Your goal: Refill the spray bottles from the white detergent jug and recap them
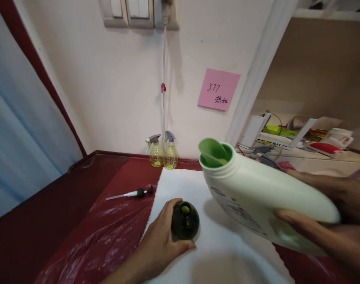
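My left hand [159, 240] is wrapped round a small dark green bottle [185, 221] that stands upright and uncapped on a white cloth [215, 244]. My right hand [321, 221] grips a large white detergent jug [262, 197] with a green pour spout. The jug is tilted, its mouth up and to the left, a little above and to the right of the small bottle's mouth. A pump head with a long tube [131, 193] lies on the red plastic sheet to the left.
Two small spray bottles [162, 152] with yellowish liquid stand against the wall. A pink sticky note [218, 90] hangs on the wall and a cable runs down from a socket. A cluttered shelf [301, 138] is at the right. The red table edge [79, 161] lies left.
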Demonstrator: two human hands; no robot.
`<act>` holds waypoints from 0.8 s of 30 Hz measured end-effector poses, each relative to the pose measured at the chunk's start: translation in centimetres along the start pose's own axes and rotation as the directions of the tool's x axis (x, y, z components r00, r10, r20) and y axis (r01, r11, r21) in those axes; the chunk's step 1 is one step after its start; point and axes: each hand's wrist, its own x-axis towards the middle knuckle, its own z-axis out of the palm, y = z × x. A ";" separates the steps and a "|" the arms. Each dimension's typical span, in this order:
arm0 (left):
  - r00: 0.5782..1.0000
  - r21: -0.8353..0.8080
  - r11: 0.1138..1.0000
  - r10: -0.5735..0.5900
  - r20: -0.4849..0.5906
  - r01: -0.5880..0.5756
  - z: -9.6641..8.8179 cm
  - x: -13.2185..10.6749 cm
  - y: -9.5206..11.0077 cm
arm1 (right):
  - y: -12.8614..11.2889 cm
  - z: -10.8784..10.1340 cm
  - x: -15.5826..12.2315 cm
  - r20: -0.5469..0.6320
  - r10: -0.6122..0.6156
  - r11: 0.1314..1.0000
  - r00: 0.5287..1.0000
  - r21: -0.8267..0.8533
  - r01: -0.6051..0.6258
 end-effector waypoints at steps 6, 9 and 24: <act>1.000 -0.025 0.999 -0.020 -0.005 0.020 0.1 0.1 -0.4 | -2.5 5.7 1.7 -0.004 0.262 0.829 0.965 0.513 -0.223; 1.000 -0.037 0.999 -0.019 -0.010 0.019 0.1 0.3 -0.8 | -2.2 9.4 1.6 0.050 0.323 0.698 0.945 0.661 -0.274; 0.985 -0.144 0.983 0.093 -0.143 -0.114 0.7 1.3 -4.4 | 0.5 13.2 0.3 -0.015 0.325 0.781 0.946 0.568 -0.259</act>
